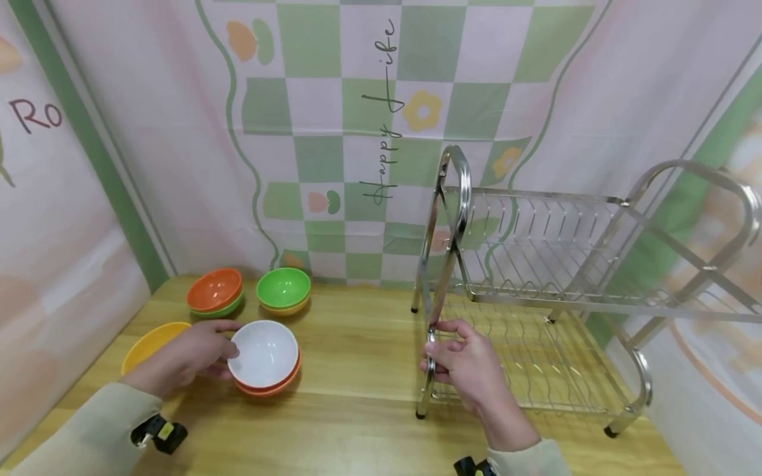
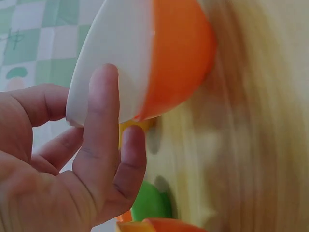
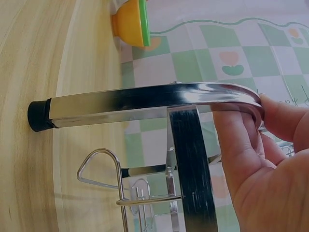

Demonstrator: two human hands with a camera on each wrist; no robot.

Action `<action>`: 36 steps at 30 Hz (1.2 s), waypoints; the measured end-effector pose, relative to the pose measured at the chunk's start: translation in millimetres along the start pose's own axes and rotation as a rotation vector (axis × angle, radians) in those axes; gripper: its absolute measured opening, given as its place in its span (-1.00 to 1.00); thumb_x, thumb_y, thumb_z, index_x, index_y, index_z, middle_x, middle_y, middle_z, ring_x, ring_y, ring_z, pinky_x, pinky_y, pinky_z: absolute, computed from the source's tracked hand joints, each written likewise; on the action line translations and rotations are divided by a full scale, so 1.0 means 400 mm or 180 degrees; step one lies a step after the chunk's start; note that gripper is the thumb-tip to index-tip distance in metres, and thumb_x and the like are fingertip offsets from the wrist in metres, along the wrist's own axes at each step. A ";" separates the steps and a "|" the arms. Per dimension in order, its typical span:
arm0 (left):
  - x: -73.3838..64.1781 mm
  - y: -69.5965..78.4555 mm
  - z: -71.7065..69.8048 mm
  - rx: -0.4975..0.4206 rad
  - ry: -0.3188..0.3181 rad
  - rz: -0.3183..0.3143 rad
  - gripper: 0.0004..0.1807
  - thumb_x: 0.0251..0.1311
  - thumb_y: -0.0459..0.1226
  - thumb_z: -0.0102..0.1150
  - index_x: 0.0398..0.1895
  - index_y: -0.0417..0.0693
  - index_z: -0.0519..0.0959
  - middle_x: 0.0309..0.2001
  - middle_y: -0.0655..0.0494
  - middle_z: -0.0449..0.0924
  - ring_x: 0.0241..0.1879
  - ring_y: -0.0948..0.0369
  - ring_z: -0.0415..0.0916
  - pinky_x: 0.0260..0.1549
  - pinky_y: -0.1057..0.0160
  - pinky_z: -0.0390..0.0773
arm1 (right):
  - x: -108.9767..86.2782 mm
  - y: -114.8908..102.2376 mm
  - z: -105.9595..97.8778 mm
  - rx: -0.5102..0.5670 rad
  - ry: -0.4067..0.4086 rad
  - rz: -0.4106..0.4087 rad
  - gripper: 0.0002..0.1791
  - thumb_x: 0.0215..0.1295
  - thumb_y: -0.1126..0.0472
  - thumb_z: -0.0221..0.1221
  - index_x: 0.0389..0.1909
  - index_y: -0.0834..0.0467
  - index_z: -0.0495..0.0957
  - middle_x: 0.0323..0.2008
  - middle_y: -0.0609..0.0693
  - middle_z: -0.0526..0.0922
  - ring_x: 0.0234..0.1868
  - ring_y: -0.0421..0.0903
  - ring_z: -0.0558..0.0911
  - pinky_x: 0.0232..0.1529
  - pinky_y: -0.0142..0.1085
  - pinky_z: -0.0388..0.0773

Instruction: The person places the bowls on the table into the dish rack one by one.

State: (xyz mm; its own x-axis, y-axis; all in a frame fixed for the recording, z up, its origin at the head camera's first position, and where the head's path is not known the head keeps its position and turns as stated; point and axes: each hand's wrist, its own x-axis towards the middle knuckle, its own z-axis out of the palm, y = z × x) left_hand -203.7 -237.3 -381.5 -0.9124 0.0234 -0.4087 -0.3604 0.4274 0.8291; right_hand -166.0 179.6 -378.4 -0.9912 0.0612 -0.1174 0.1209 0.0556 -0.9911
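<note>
Beige cloth is worn on the left forearm as a sleeve (image 1: 89, 430), with a black device (image 1: 159, 433) strapped at the wrist. Beyond it, at the left of the wooden table (image 1: 357, 423), a yellow bowl (image 1: 149, 344) is partly covered by the left hand (image 1: 193, 350) and its wrist. Farther back, an orange bowl (image 1: 214, 289) is nested in a light green bowl (image 1: 229, 308).

By the left hand, the left edge of a white bowl (image 1: 264, 354) is pinched; in the left wrist view one finger is laid along its outer wall. The white bowl is set over orange bowls (image 1: 268, 391), its hollow turned up, on the near left part of the table. Whether any weight is taken by the hand cannot be told. Behind it, a bright green bowl (image 1: 284, 286) is stacked on a yellow-orange bowl (image 1: 288, 309).

At the far side, a checked cloth (image 1: 321, 39) is hung, printed with flowers and lettering.

On the right, a two-tier metal rack (image 1: 536, 305) is stood on black feet. Its near left frame bend is gripped by the right hand (image 1: 473, 367), the fingers being curled round the tube. To the right, the upper tier is cut off by the picture's edge.
</note>
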 end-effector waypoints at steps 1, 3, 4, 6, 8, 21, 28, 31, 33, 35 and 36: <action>-0.001 0.003 -0.005 -0.0036 -0.0026 0.0016 -0.33 0.24 -0.50 0.09 0.44 -0.34 0.20 0.05 -0.36 0.41 -0.31 -0.02 0.59 -0.34 0.06 0.73 | 0.000 0.001 0.000 -0.0002 0.0005 -0.0001 -0.54 0.33 0.46 0.20 0.23 0.25 0.41 -0.27 0.22 0.69 -0.32 0.23 0.70 -0.21 0.05 0.71; -0.005 0.008 -0.016 -0.0133 -0.0098 0.0050 -0.31 0.26 -0.49 0.09 0.47 -0.33 0.16 0.05 -0.36 0.39 -0.25 -0.03 0.57 -0.29 0.04 0.73 | 0.000 0.002 0.000 -0.0004 0.0013 0.0000 -0.54 0.33 0.46 0.20 0.23 0.25 0.41 -0.27 0.22 0.69 -0.33 0.22 0.70 -0.21 0.05 0.71; -0.006 0.009 -0.022 -0.0198 -0.0131 0.0066 -0.31 0.27 -0.49 0.09 0.47 -0.32 0.14 0.06 -0.36 0.40 -0.23 -0.03 0.57 -0.27 0.03 0.72 | 0.000 0.002 0.000 -0.0006 0.0014 0.0003 -0.54 0.32 0.45 0.20 0.23 0.25 0.41 -0.27 0.22 0.69 -0.33 0.21 0.70 -0.21 0.05 0.71; -0.009 0.009 -0.035 -0.0303 -0.0203 0.0120 -0.29 0.28 -0.48 0.09 0.48 -0.31 0.11 0.06 -0.35 0.41 -0.20 -0.04 0.57 -0.24 0.01 0.72 | 0.001 0.002 0.000 -0.0008 0.0016 0.0004 -0.53 0.32 0.45 0.21 0.23 0.24 0.42 -0.27 0.22 0.69 -0.34 0.19 0.70 -0.20 0.05 0.70; -0.013 0.009 -0.048 -0.0403 -0.0266 0.0160 -0.26 0.28 -0.48 0.09 0.50 -0.30 0.06 0.08 -0.36 0.40 -0.20 -0.04 0.57 -0.20 -0.01 0.71 | 0.001 0.001 0.001 -0.0008 0.0015 0.0006 -0.53 0.32 0.45 0.22 0.23 0.24 0.42 -0.27 0.22 0.69 -0.35 0.18 0.70 -0.20 0.05 0.70; -0.035 -0.005 -0.064 -0.1511 -0.0831 0.0141 -0.17 0.40 -0.41 0.01 0.59 -0.15 -0.20 0.30 -0.34 0.10 -0.02 -0.11 0.49 0.04 -0.03 0.61 | -0.002 0.001 0.003 0.0014 0.0012 -0.0018 -0.55 0.33 0.46 0.20 0.23 0.25 0.42 -0.27 0.22 0.69 -0.33 0.22 0.70 -0.21 0.05 0.71; -0.035 -0.015 -0.048 -0.1892 -0.1019 0.0270 -0.15 0.45 -0.30 0.03 0.62 0.00 -0.24 0.41 -0.34 -0.09 0.05 -0.10 0.48 0.10 -0.07 0.55 | -0.001 0.002 0.003 -0.0010 -0.0001 -0.0003 -0.53 0.32 0.44 0.22 0.23 0.23 0.42 -0.27 0.22 0.69 -0.32 0.22 0.70 -0.21 0.04 0.71; -0.035 -0.018 -0.043 -0.1979 -0.1240 0.0447 -0.23 0.50 -0.26 0.01 0.63 0.15 -0.12 0.48 -0.34 -0.23 0.10 -0.15 0.47 0.14 -0.14 0.50 | -0.001 0.003 0.002 -0.0008 -0.0002 0.0006 -0.53 0.32 0.44 0.22 0.24 0.22 0.42 -0.27 0.21 0.69 -0.32 0.22 0.70 -0.21 0.04 0.71; -0.036 -0.021 -0.039 -0.2001 -0.1384 0.0559 -0.34 0.52 -0.24 -0.02 0.59 0.31 0.07 0.49 -0.32 -0.29 0.13 -0.18 0.45 0.15 -0.16 0.47 | -0.001 0.003 0.002 -0.0006 -0.0003 0.0005 -0.53 0.32 0.44 0.22 0.24 0.22 0.41 -0.27 0.21 0.69 -0.32 0.22 0.70 -0.21 0.04 0.71; -0.037 -0.023 -0.035 -0.2008 -0.1490 0.0681 -0.43 0.54 -0.23 -0.05 0.52 0.41 0.22 0.49 -0.31 -0.31 0.15 -0.19 0.44 0.15 -0.17 0.47 | -0.001 0.002 0.001 0.0002 -0.0007 0.0002 -0.53 0.32 0.44 0.22 0.24 0.22 0.41 -0.26 0.21 0.69 -0.32 0.22 0.70 -0.20 0.05 0.71; -0.038 -0.023 -0.032 -0.2016 -0.1497 0.0721 -0.46 0.54 -0.24 -0.05 0.49 0.42 0.29 0.49 -0.31 -0.27 0.15 -0.18 0.44 0.15 -0.16 0.47 | -0.001 0.001 0.001 0.0006 -0.0008 -0.0001 -0.53 0.32 0.44 0.21 0.24 0.22 0.41 -0.26 0.22 0.69 -0.31 0.22 0.70 -0.20 0.05 0.71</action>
State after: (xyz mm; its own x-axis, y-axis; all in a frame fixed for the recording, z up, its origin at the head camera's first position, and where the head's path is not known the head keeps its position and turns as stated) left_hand -188.9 -252.9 -378.1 -0.8502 0.4845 -0.2061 -0.3470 -0.2213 0.9114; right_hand -165.7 179.4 -378.8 -0.9914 0.0588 -0.1173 0.1205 0.0539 -0.9913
